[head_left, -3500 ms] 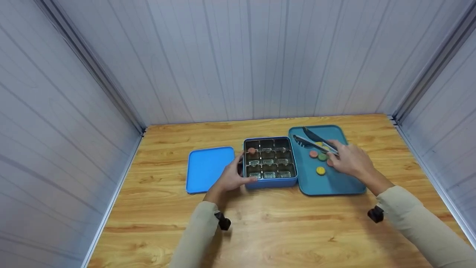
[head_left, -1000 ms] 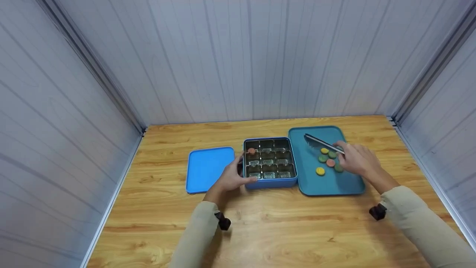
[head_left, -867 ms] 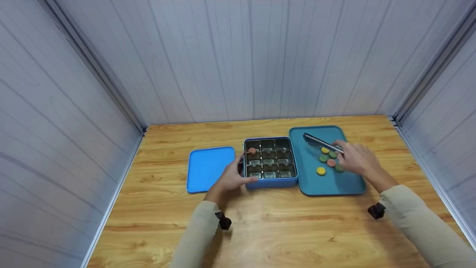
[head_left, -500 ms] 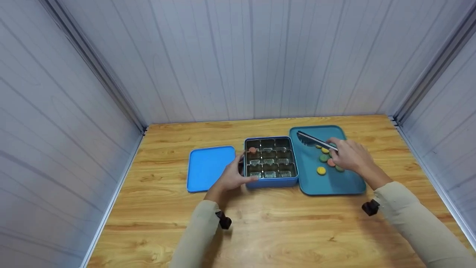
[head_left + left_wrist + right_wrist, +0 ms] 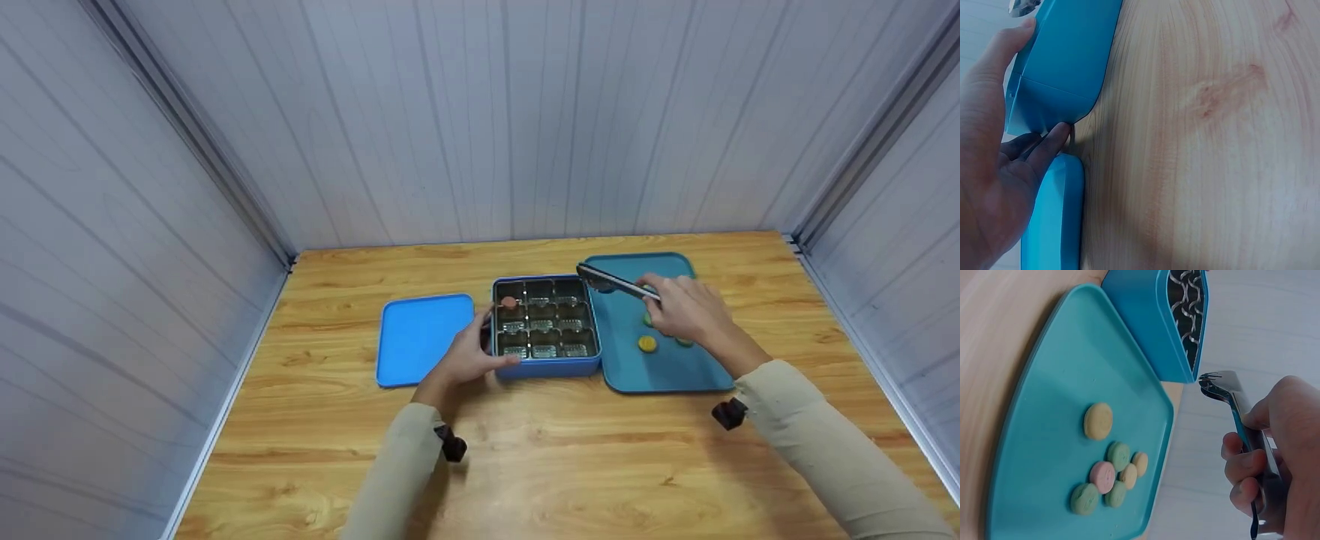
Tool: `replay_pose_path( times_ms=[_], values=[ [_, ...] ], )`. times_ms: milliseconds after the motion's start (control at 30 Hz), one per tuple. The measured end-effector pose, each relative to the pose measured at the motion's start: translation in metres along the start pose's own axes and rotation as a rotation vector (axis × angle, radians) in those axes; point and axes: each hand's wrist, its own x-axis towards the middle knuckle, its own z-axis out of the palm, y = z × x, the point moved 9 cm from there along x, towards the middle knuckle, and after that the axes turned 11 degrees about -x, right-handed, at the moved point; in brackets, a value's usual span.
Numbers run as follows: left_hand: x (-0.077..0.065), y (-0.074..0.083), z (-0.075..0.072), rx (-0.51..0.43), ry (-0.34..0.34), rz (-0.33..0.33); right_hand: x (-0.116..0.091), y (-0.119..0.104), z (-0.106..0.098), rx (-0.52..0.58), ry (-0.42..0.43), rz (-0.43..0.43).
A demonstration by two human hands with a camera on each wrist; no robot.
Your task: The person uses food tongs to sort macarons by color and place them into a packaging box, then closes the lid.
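Lying just left of the left hand [image 5: 466, 358], a blue lid [image 5: 424, 340] is near its fingers. That hand grips the left side of a blue box [image 5: 551, 368]; beyond it, a reddish macaron [image 5: 508, 302] fills part of the back-left compartment. Tongs [image 5: 626, 286] point leftward from the right hand's [image 5: 684, 306] curled fingers; whether their tips pinch anything, I cannot tell. Below that grip, a teal tray [image 5: 667, 375] bears more macarons [image 5: 1098, 421].

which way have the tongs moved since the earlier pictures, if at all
Yes, leftward: in the head view, the serving tongs now have their tips near the far right corner of the blue divided box, which stayed put.
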Motion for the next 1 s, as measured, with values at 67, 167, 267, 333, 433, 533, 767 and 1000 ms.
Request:
replay_pose_path(
  times_ms=[67,167,267,333,433,533,767,1000],
  values=[
    [0.0,0.001,0.0,-0.001,0.001,0.001,0.002,-0.004,0.0,-0.001,0.012,-0.013],
    [0.0,0.001,0.0,0.0,0.002,0.001,0.006,-0.011,0.0,0.008,0.025,-0.038],
    [-0.001,0.0,0.001,0.001,0.001,-0.003,0.009,-0.017,0.0,0.0,0.031,-0.042],
    [0.0,-0.001,0.001,-0.005,-0.001,-0.01,0.011,-0.02,0.0,-0.007,0.03,-0.04],
    [0.0,-0.002,0.002,-0.006,0.0,-0.009,0.015,-0.027,0.0,-0.01,0.037,-0.047],
    [0.0,-0.001,0.002,-0.002,0.001,-0.005,0.019,-0.034,-0.001,-0.003,0.057,-0.061],
    [0.0,-0.001,0.001,-0.008,0.001,0.001,0.029,-0.051,-0.002,-0.021,0.077,-0.083],
    [-0.002,-0.002,0.0,0.0,0.003,-0.017,0.035,-0.067,0.005,-0.029,0.052,-0.093]
  ],
)
